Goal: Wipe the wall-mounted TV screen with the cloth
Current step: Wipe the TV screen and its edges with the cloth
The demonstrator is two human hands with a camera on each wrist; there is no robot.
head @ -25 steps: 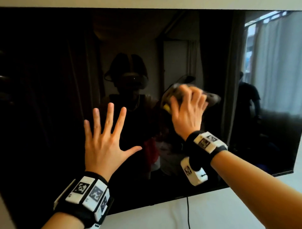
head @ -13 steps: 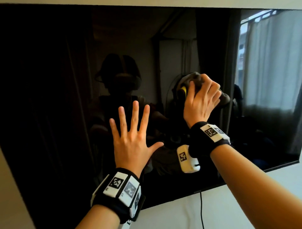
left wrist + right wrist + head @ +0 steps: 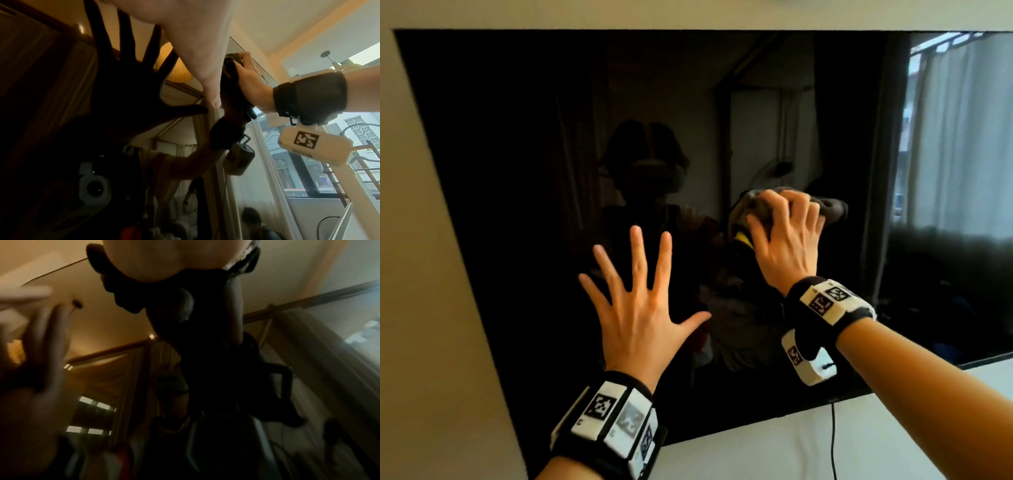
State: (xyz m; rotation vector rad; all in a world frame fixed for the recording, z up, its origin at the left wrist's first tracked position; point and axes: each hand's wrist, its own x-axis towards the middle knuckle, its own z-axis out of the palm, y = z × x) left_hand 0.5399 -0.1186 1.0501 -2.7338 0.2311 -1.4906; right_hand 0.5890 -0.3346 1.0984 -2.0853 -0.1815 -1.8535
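Grey cloth [image 3: 774,209] sits bunched against the dark glass of the wall-mounted TV screen [image 3: 517,171], right of the screen's centre, with a bit of yellow showing at its lower left edge. The right hand [image 3: 787,240] covers it from in front, fingers curled over the top of the bundle and gripping it against the glass; one fold of the cloth sticks out past the fingertips to the right. In the left wrist view the same cloth [image 3: 232,78] appears as a dark wad between the right hand [image 3: 248,84] and the screen. The left hand [image 3: 637,308] lies to the left of and lower than the cloth, apart from it, fingers straight and spread wide, palm towards the glass, holding nothing. Its thumb points towards the right wrist. Both wrists wear black bands with white marker blocks. Below the screen a thin black cable [image 3: 834,442] hangs down the pale wall [image 3: 431,308].
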